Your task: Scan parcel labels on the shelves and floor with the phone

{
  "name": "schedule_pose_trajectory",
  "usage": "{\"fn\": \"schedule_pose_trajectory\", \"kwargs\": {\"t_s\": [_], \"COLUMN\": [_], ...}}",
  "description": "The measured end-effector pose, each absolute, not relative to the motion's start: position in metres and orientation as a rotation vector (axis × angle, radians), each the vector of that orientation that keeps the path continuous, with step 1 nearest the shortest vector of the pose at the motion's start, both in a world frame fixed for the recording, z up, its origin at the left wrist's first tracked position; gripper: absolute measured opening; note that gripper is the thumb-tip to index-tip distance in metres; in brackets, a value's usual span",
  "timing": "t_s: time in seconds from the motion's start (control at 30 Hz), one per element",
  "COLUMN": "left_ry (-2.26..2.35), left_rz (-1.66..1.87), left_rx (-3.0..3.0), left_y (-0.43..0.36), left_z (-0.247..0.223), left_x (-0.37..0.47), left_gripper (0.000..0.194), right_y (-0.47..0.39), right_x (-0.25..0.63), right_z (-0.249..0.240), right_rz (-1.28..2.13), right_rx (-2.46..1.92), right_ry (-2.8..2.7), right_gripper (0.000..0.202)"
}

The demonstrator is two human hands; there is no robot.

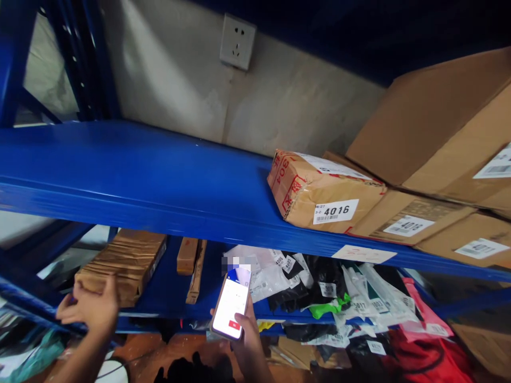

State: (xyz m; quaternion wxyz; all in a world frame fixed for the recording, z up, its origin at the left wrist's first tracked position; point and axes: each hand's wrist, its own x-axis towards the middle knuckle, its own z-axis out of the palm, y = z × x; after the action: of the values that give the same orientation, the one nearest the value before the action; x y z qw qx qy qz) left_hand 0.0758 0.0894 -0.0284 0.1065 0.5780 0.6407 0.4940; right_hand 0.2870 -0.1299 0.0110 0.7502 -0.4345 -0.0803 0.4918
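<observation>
My right hand holds a phone with a lit screen, its thumb over a red button near the bottom of the screen. At the lower left, my left hand has its fingers apart and curved, in front of the near end of a brown wrapped package on the lower shelf. Whether the fingers touch the package is hard to tell. Two narrow brown boxes lie between that package and the phone.
A blue upper shelf crosses the view, bearing a taped carton labelled 4016 and larger cartons at the right. Labelled plastic parcels fill the lower shelf's right part. A wall socket is behind.
</observation>
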Motion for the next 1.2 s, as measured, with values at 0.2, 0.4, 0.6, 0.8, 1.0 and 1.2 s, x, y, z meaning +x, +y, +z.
{"fn": "schedule_pose_trajectory", "kwargs": {"t_s": [0.2,0.4,0.6,0.8,1.0,1.2], "left_ry": [1.359,1.652,1.807,1.409,1.112,1.716], "left_rz": [0.862,0.574,0.425,1.012,1.221,0.725], "left_rx": [2.236,2.062,1.937,2.798,2.863,2.241], "left_y": [0.073,0.123,0.113,0.042,0.012,0.031], "left_z": [-0.033,-0.028,-0.005,-0.064,-0.113,-0.11], "left_x": [0.182,0.193,0.151,0.143,0.141,0.137], "left_gripper": [0.068,0.045,0.052,0.041,0.04,0.09], "right_y": [-0.131,-0.15,-0.159,-0.148,-0.141,-0.143], "right_x": [0.291,0.301,0.309,0.308,0.301,0.295], "right_z": [0.005,-0.015,-0.03,-0.025,-0.021,-0.021], "right_rz": [1.066,1.05,1.075,1.078,1.126,1.248], "right_rx": [-0.916,-0.882,-0.936,-0.883,-0.878,-0.874], "right_ry": [-0.09,-0.144,-0.138,-0.13,-0.241,-0.266], "right_gripper": [0.098,0.096,0.117,0.106,0.094,0.088]}}
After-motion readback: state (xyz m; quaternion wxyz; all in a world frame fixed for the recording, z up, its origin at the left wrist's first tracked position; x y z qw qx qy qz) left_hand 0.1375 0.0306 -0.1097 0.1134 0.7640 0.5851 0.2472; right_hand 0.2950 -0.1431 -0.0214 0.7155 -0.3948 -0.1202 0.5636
